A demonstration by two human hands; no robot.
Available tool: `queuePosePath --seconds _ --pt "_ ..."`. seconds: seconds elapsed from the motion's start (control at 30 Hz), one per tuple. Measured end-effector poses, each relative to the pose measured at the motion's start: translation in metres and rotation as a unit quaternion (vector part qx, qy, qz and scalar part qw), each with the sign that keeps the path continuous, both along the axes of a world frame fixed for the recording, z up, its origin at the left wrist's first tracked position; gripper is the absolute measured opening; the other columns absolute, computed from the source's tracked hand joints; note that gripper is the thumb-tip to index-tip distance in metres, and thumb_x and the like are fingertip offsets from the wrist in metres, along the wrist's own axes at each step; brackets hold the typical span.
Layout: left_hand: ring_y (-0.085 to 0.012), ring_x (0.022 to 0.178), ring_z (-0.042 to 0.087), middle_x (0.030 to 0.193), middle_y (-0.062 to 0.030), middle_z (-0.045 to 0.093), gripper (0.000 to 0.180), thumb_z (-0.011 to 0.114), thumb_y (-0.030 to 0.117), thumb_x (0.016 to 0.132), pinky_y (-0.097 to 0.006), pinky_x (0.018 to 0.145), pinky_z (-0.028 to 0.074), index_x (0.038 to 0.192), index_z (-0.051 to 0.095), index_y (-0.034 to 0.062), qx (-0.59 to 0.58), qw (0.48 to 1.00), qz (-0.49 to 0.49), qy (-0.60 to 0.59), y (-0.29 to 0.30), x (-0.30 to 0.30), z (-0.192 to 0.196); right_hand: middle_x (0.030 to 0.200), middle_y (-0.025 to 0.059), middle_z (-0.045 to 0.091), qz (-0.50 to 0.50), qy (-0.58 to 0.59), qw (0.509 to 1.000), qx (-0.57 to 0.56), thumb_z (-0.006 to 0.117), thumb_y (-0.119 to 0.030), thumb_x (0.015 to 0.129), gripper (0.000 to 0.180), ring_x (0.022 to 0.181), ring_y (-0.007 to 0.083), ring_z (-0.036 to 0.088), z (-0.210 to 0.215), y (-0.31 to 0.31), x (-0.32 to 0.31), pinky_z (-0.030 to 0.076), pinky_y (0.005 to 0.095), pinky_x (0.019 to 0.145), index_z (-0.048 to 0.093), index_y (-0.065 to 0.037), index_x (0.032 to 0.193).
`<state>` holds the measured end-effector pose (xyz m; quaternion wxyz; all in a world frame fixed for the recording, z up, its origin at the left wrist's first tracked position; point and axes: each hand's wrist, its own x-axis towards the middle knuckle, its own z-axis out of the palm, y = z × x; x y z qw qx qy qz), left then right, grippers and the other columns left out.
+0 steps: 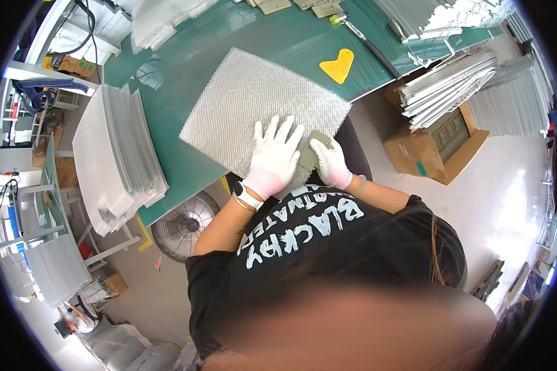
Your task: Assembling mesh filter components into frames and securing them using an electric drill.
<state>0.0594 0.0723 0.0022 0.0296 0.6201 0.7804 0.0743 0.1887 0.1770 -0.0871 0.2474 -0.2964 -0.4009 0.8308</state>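
Observation:
A silvery metal mesh sheet [254, 102] lies flat on the green table [185, 65]. My left hand [273, 153], in a white glove, presses flat on the sheet's near corner with fingers spread. My right hand [330, 161], also gloved, grips a small grey-green block [309, 154] held against the sheet's near edge, right beside my left hand.
A yellow plastic scraper [338, 65] and a mallet [353, 28] lie on the table beyond the sheet. Stacks of mesh sheets [114, 157] stand at the left and more [452, 86] at the right above open cardboard boxes [433, 148]. A floor fan [182, 226] sits under the table.

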Motion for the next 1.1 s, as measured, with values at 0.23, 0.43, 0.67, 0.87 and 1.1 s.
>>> queuePosePath --seconds 0.23,0.43,0.67,0.87,1.1 --pt "-0.0381 0.138 0.032 0.148 -0.0151 0.039 0.059 0.057 0.028 0.089 -0.06 0.114 0.019 0.144 0.043 0.0129 -0.016 1.0 -0.01 -0.022 0.004 0.005 0.004 0.093 -0.0012 0.063 0.011 0.005 0.999 -0.039 0.057 -0.021 0.099 0.017 0.082 0.0056 0.058 -0.009 0.008 -0.006 0.049 0.0236 0.072 0.065 -0.006 0.1" --pt "-0.0339 0.137 0.033 0.145 -0.0103 0.043 0.052 0.057 0.029 0.09 -0.058 0.114 0.02 0.139 0.048 0.0158 -0.053 0.998 -0.026 0.038 0.009 -0.032 0.004 0.076 0.0076 0.068 0.35 -0.088 0.929 0.076 0.055 -0.046 0.097 0.043 0.05 0.0149 0.062 0.024 0.032 -0.024 0.046 0.0242 0.043 0.064 -0.004 0.101" --pt "-0.0428 0.135 0.033 0.143 -0.0195 0.043 0.059 0.062 0.033 0.084 -0.059 0.114 0.02 0.135 0.05 0.0042 0.04 0.999 -0.032 -0.002 0.025 -0.044 0.014 0.095 0.012 0.071 0.424 -0.119 0.796 0.414 0.069 -0.042 0.085 0.053 0.082 0.0206 0.068 0.008 0.071 -0.007 0.054 0.0315 0.078 0.065 0.001 0.116" --pt "-0.0429 0.139 0.031 0.148 -0.0186 0.04 0.077 0.072 0.04 0.076 -0.058 0.117 0.014 0.138 0.047 0.0017 0.036 0.996 -0.051 -0.056 0.023 -0.068 0.003 0.1 0.0158 0.068 -0.127 -0.45 0.598 0.651 0.053 -0.008 0.082 0.025 0.094 0.0354 0.064 -0.027 0.223 0.097 0.052 0.0436 0.086 0.071 -0.007 0.1" --pt "-0.0355 0.141 0.032 0.147 -0.0135 0.044 0.076 0.075 0.036 0.075 -0.051 0.12 0.013 0.138 0.048 0.0035 0.026 0.997 -0.047 -0.055 0.032 -0.103 0.005 0.098 0.0107 0.066 0.011 -0.545 0.493 0.678 0.055 -0.008 0.085 0.022 0.094 0.0347 0.065 -0.053 0.289 0.164 0.052 0.044 0.082 0.07 -0.015 0.099"
